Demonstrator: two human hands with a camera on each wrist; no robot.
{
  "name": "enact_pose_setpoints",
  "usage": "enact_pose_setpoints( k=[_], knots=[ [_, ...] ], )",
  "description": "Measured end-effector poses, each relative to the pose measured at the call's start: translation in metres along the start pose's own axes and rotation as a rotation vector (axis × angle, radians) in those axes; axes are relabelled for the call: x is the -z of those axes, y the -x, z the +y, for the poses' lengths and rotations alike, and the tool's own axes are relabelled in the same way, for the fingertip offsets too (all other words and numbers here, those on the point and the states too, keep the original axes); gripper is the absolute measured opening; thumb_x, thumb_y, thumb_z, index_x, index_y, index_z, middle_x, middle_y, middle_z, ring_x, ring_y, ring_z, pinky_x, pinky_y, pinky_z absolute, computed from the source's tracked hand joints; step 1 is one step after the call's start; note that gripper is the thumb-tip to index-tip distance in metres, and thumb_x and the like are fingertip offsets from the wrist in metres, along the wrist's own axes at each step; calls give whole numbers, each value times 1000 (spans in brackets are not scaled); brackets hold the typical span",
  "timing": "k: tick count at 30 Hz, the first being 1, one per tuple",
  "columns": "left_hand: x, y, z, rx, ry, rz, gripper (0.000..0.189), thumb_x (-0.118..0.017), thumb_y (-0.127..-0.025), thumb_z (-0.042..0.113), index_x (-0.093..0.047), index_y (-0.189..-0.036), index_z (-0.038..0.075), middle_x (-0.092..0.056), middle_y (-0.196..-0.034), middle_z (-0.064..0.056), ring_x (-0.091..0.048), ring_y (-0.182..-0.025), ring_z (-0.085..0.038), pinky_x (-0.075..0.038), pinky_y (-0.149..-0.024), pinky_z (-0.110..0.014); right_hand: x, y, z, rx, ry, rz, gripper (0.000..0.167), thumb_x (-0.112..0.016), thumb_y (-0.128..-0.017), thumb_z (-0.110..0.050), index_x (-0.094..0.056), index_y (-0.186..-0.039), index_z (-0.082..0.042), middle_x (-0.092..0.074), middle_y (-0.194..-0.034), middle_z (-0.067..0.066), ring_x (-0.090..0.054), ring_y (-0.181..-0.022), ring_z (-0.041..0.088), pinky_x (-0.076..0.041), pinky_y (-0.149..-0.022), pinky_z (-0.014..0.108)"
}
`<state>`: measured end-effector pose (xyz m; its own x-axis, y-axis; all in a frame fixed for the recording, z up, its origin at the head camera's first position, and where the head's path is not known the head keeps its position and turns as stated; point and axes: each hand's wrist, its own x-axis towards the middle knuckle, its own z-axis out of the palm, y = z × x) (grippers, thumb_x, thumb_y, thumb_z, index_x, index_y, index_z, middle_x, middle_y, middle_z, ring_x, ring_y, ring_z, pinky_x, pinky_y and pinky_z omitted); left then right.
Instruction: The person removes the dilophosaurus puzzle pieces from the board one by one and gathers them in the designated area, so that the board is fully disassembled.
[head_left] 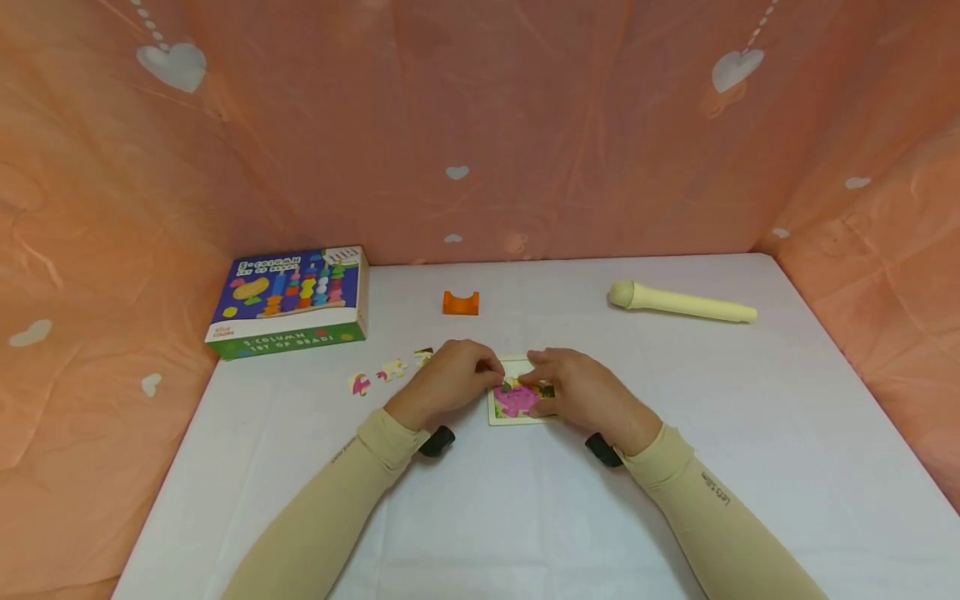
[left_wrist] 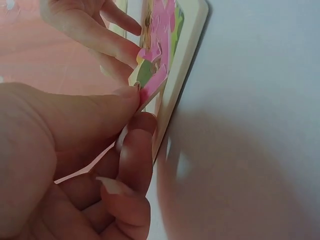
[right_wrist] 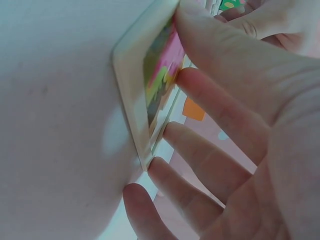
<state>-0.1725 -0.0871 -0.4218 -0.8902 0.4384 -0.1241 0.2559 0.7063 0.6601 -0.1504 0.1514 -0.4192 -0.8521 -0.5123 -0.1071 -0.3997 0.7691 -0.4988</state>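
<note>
A small wooden puzzle board (head_left: 525,421) with a pale frame lies flat on the table, its picture mostly pink with green and yellow. My left hand (head_left: 453,377) is at the board's left side. Between its thumb and forefinger it pinches a pink and green puzzle piece (left_wrist: 155,82), tilted against the pieces in the frame. My right hand (head_left: 592,392) spreads over the board's right side. Its thumb (right_wrist: 192,25) and forefinger touch the picture, while the other fingertips rest along the frame's edge. The fingers partly cover the picture.
Three loose puzzle pieces, among them a pink one (head_left: 360,383), lie left of my left hand. A bead-set box (head_left: 288,300) stands at the back left. Behind the board are an orange curved block (head_left: 461,304) and, farther right, a pale yellow microphone-shaped stick (head_left: 682,302).
</note>
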Motion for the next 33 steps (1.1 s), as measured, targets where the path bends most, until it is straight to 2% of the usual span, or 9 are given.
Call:
enact_pose_setpoints(
  k=[14,21,28,33],
  knots=[
    [2,1,-3,6,66,-24,8,-75,-103,21,-79,-97,20,-72,-88,5,-63,-88,-18,-53,-85,-34,0,0,0,3,4,-5,46,-91,-88,-27,-80,-131,-16,-62,-157,12,-51,-153,36,-43,-124,55],
    [8,7,-8,25,106,2,8,-75,-104,25,-80,-97,22,-72,-91,5,-62,-92,-18,-51,-90,-37,-1,-3,-1,-11,-2,-14,45,-90,-88,-28,-80,-131,-17,-61,-158,10,-50,-154,36,-42,-124,55],
    [22,30,-27,49,84,47,7,-75,-103,29,-80,-99,25,-73,-93,6,-62,-94,-17,-50,-92,-37,-1,-3,-2,-28,5,-26,46,-89,-90,-30,-79,-133,-18,-60,-159,10,-49,-154,36,-41,-125,55],
    [45,65,-54,97,99,61,7,-75,-104,28,-80,-100,28,-76,-101,7,-64,-98,-17,-52,-93,-37,-1,0,-2,-37,-5,-22,47,-90,-89,-30,-79,-133,-18,-59,-160,10,-48,-155,35,-40,-126,55]
  ],
)
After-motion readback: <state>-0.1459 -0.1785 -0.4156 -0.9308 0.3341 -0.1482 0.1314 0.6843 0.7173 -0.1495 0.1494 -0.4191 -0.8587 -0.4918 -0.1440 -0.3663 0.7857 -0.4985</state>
